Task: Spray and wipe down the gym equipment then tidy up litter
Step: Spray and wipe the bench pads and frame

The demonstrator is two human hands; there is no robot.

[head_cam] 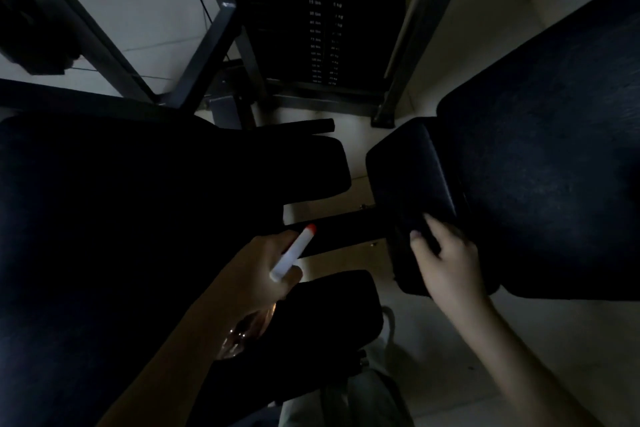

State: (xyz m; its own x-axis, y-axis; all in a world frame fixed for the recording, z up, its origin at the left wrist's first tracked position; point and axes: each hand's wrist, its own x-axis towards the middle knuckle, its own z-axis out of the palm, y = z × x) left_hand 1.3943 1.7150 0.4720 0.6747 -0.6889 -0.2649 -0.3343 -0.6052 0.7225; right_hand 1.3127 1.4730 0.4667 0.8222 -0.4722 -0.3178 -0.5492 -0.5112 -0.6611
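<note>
Dim gym, pale floor [433, 357], weight stack [311, 31] behind. Left grip [256, 267] curled round spray bottle [294, 251]. Right grip [446, 263] on black pad [408, 177]; hold not discernible.

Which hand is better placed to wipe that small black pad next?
Right. The right hand rests on the pad; the left hand grips the spray bottle, away from it.

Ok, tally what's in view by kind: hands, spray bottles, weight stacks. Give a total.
hands: 2 (left hand, right hand)
spray bottle: 1, held in the left hand
weight stack: 1
total: 4
</note>
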